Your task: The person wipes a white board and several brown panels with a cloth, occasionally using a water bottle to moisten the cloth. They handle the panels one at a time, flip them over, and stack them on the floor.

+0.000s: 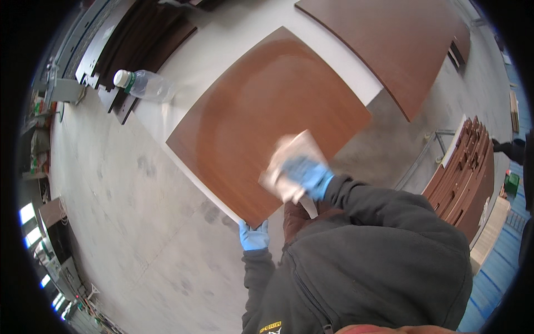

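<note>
A brown wooden panel (267, 106) lies on a white work surface in front of me, with a wet-looking sheen over part of it. My right hand (307, 177), in a blue glove, is closed on a pale cloth (297, 147) over the panel's near right part; both are blurred. Whether the cloth touches the panel there I cannot tell. At the panel's near corner, my left hand (254, 236), also blue-gloved, grips the edge, its fingertips showing at the rim.
A clear plastic bottle (149, 86) with a white cap lies or leans at the surface's left edge. Dark panels (139, 39) are stacked at the far left. Another brown panel (389, 44) lies far right. Several brown boards (464, 172) stand stacked at right beside a metal frame (425, 158).
</note>
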The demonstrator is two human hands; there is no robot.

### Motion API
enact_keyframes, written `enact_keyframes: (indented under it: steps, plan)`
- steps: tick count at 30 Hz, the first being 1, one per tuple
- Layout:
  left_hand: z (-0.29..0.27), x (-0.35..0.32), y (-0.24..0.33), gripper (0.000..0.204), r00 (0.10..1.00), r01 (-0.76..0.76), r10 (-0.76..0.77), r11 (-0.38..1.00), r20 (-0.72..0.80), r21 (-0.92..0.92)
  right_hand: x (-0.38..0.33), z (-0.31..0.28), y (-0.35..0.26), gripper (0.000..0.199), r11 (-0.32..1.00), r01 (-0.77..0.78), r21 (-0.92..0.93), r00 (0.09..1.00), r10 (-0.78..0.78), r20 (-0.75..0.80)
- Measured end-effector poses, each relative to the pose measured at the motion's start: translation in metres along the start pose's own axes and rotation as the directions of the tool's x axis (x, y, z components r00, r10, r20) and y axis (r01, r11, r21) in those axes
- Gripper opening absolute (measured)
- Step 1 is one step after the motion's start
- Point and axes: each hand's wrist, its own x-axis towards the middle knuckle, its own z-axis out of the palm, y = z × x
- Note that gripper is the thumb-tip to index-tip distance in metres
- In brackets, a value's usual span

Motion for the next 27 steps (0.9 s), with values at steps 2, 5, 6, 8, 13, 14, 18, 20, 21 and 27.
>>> enact_keyframes:
  steps: [2, 5, 6, 8, 13, 14, 18, 20, 21, 27]
  plan:
    - [0.003, 0.002, -0.002, 0.061, 0.997, -0.027, 0.035, 0.992, -0.069, 0.125, -0.022, -0.041, 0.065, 0.046, 0.898, -0.434, -0.072, 0.896, 0.422, -0.135]
    - [0.004, 0.007, -0.005, 0.055, 0.998, -0.066, 0.067, 0.993, -0.002, 0.100, -0.050, -0.078, 0.142, 0.060, 0.757, -0.653, 0.035, 0.492, 0.458, -0.741]
    - [0.004, 0.009, -0.007, 0.055, 0.995, -0.077, 0.082, 0.994, -0.063, 0.084, -0.051, -0.080, 0.163, 0.060, 0.816, -0.573, 0.068, 0.361, 0.326, -0.874]
    - [0.004, 0.013, -0.008, 0.055, 0.997, -0.063, 0.066, 0.994, -0.040, 0.086, -0.046, -0.068, 0.192, 0.053, 0.649, -0.239, 0.722, 0.142, 0.759, -0.635]
    - [0.029, -0.010, -0.008, 0.055, 0.975, -0.134, 0.172, 0.960, -0.142, 0.244, -0.048, -0.053, 0.229, 0.041, 0.174, -0.359, 0.917, -0.075, 0.974, -0.214]
    - [0.039, -0.024, -0.008, 0.056, 0.942, -0.098, 0.181, 0.953, -0.281, 0.285, -0.051, -0.061, 0.229, 0.038, 0.222, -0.321, 0.921, -0.055, 0.966, -0.252]
    - [0.097, -0.101, -0.009, 0.061, 0.877, -0.366, 0.481, 0.689, -0.016, 0.626, -0.072, -0.142, 0.213, 0.027, 0.330, -0.136, 0.934, 0.194, 0.933, -0.302]
    - [0.131, -0.141, -0.010, 0.059, 0.780, -0.466, 0.626, 0.577, 0.003, 0.671, -0.083, -0.203, 0.195, 0.027, 0.492, -0.130, 0.861, 0.318, 0.843, -0.434]
    - [0.148, -0.161, -0.006, 0.057, 0.750, -0.493, 0.661, 0.534, 0.025, 0.687, -0.089, -0.235, 0.185, 0.027, 0.409, -0.152, 0.900, 0.345, 0.875, -0.340]
    - [0.216, -0.287, 0.014, 0.050, 0.767, -0.512, 0.603, 0.371, 0.218, 0.775, -0.093, -0.416, 0.160, 0.033, 0.662, -0.197, 0.723, 0.617, 0.657, -0.433]
